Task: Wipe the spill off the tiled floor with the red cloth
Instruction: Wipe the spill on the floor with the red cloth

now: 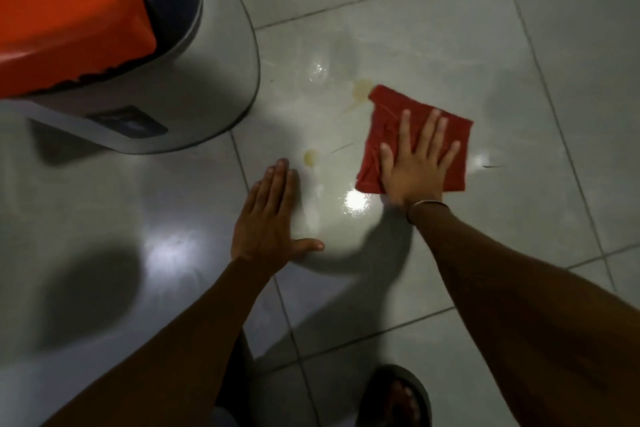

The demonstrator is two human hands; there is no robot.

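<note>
- Down on the pale grey tiled floor (450,28), the right hand (414,166) is pressing flat on the red cloth (388,121), fingers spread wide and not curled around any fabric, so it is pinning rather than clutching.
- Lying at about three o'clock from the middle of the view, the cloth is sitting as a folded, roughly square pad with one corner pointing toward eleven o'clock.
- That corner is touching a yellowish patch of the spill (362,88), which is trailing off toward seven o'clock in a thin streak.
- A second, smaller yellowish drop (310,157) is sitting well to the nine o'clock side of the cloth, just beyond the fingertips of the left hand.
- Lying palm-down on the bare tile, the left hand (270,218) is staying empty, fingers together and thumb sticking out toward three o'clock.
- A thin bracelet (426,206) is circling the right wrist.
- At ten o'clock, a grey bin (194,80) with an orange lid (69,10) is standing on the floor.
- At six o'clock, a foot in a dark sandal (394,395) is showing at the bottom edge.
</note>
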